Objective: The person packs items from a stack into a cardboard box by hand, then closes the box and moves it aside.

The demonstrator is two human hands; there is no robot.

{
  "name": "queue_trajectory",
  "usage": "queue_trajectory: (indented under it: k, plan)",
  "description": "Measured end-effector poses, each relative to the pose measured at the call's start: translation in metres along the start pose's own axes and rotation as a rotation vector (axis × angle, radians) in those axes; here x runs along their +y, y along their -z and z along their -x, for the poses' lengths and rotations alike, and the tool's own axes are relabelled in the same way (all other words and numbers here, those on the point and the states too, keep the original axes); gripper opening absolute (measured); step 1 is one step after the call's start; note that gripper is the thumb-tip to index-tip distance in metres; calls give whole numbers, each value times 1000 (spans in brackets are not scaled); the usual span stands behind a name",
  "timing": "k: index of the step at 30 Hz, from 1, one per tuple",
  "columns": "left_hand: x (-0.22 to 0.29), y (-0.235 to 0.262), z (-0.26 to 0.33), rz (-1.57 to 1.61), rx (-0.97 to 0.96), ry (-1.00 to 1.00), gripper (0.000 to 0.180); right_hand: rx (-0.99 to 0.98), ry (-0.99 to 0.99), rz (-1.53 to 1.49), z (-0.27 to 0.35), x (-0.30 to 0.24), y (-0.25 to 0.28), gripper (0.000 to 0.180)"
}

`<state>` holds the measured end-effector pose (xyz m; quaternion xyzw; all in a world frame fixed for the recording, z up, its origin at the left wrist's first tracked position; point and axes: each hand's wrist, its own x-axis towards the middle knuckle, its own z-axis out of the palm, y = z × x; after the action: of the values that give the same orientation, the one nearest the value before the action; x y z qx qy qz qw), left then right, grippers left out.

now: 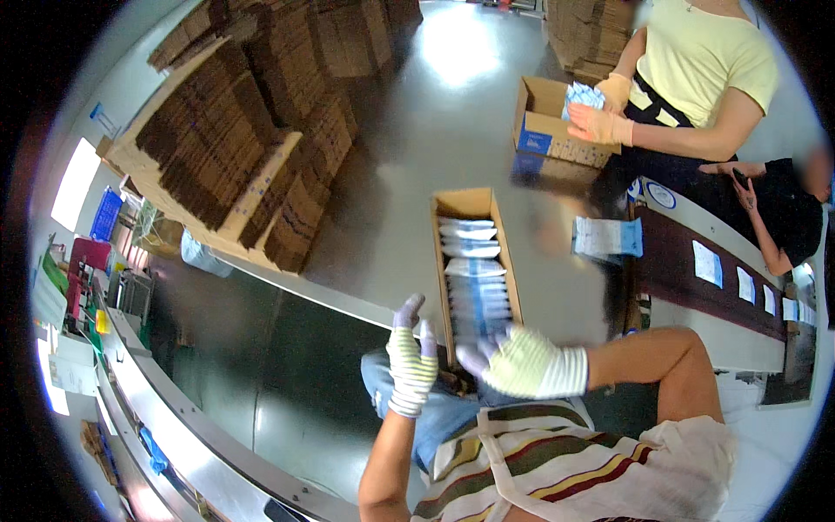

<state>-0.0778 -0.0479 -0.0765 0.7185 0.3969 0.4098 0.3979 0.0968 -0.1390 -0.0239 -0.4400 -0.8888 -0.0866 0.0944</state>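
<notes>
A long narrow cardboard box [503,252] lies on the steel table, filled with a row of white and blue flat packets [474,270]. My right hand [522,361], in a striped knit glove, reaches into the near end of the box and touches the packets there; whether it grips one I cannot tell. My left hand [410,357], also gloved, hovers just left of the box with fingers spread and nothing in it.
Across the table another person's gloved hands [600,122] hold packets over a second carton [544,122]. A conveyor belt [687,261] carries packets on the right. Flattened cardboard stacks [252,130] fill the far left. A curved steel rail [174,409] runs at lower left.
</notes>
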Motion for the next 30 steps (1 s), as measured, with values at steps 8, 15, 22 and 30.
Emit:
queue_trajectory:
  k: [8,15,22,30]
  plan:
    - [-13,18,6,-247,-69,-93,32,114,-915,776,-110,354,-71,57]
    - [-51,74,23,-687,-40,-160,36,-145,-652,-39,-91,187,-112,88]
    - [16,152,-134,-1239,84,-484,44,103,-744,-71,-10,132,-131,60]
    - [154,244,-282,-1638,799,-386,56,12,-732,-167,-24,128,-135,62]
